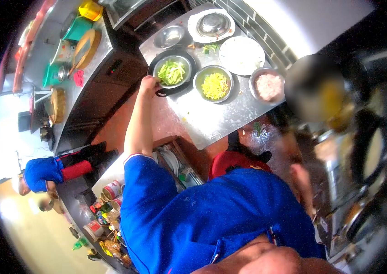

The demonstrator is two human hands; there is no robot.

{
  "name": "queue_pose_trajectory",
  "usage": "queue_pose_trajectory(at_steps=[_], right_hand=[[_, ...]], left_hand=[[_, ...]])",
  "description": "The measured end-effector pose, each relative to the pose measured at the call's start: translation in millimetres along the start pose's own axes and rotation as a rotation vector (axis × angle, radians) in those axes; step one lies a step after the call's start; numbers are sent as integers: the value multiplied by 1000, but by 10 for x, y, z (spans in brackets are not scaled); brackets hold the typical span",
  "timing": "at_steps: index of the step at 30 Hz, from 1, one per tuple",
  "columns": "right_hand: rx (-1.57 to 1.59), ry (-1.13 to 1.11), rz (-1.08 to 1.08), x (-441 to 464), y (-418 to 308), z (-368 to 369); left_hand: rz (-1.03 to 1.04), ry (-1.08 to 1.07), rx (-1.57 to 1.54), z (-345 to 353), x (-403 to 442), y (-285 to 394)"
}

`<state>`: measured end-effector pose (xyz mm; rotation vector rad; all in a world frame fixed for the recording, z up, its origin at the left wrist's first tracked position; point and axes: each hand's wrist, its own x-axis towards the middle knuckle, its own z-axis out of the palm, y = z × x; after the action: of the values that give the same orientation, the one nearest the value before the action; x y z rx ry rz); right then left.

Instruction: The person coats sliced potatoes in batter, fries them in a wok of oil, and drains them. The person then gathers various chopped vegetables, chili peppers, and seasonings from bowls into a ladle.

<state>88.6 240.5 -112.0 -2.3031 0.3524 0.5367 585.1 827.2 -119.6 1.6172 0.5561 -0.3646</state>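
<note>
My left hand point(149, 86) reaches forward to the table corner, fingers closed at the rim of a steel bowl point(171, 73) of pale green vegetable pieces. That bowl sits in a black pan point(191, 68), whose looped handle shows just under my hand. Beside it stands a steel bowl of small diced yellow-green vegetable point(214, 86). Farther right is a steel bowl of pale pink minced meat point(269, 86). My right hand point(300, 177) hangs low at my right side, smeared and apart from these bowls; its fingers are not clear.
On the steel table point(207, 123) are a white plate point(242, 55), an upturned steel bowl point(214, 24) on another plate and a small steel dish point(169, 36). Metal cookware and a blurred patch lie right. A co-worker point(45, 171) stands left; a counter point(83, 82) holds round boards.
</note>
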Motion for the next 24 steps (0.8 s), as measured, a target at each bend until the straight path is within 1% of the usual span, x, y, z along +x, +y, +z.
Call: queue_pose_trajectory(at_steps=[3, 4, 6, 7, 9, 10, 11, 13, 14, 15, 17, 19, 21, 22, 23, 24], right_hand=[[-16, 81, -63, -96, 86, 51], [0, 51, -15, -122, 48, 33], [25, -9, 74, -177, -30, -30], [54, -17, 19, -160, 41, 11], [109, -27, -93, -124, 195, 85], [130, -54, -113, -130, 44, -17], [146, -71, -94, -129, 78, -41], [180, -96, -56, -125, 235, -48], [49, -39, -123, -137, 299, -80], [70, -9, -125, -205, 275, -175], [112, 44, -128, -435, 121, -428], [148, 92, -139, -634, 199, -518], [231, 133, -171, -833, 337, -590], [320, 77, -108, -937, 362, -647], [408, 19, -46, -1025, 357, -713], [497, -41, 18, -1096, 372, -752]], left_hand=[[159, 82, -62, 28, -459, 43], [159, 68, -179, 20, -579, 10], [181, 69, -194, 114, -1065, -9], [195, 70, -205, 203, -1365, -33], [224, 64, -131, 464, -1993, -181], [181, 43, -182, 615, -2258, -329], [136, 20, -233, 786, -2515, -523], [81, -39, -98, 1168, -2983, -941], [-45, -25, 78, 1422, -3290, -971], [-171, -9, 257, 1688, -3590, -1013], [-149, -258, -154, 2136, -3902, -1512], [-294, -385, -247, 2543, -4217, -1756], [-303, -486, -343, 2956, -4495, -1919], [-264, -533, -269, 3122, -4567, -1989], [-275, -570, -262, 3264, -4712, -1904], [-223, -626, -191, 3384, -4759, -1899]])
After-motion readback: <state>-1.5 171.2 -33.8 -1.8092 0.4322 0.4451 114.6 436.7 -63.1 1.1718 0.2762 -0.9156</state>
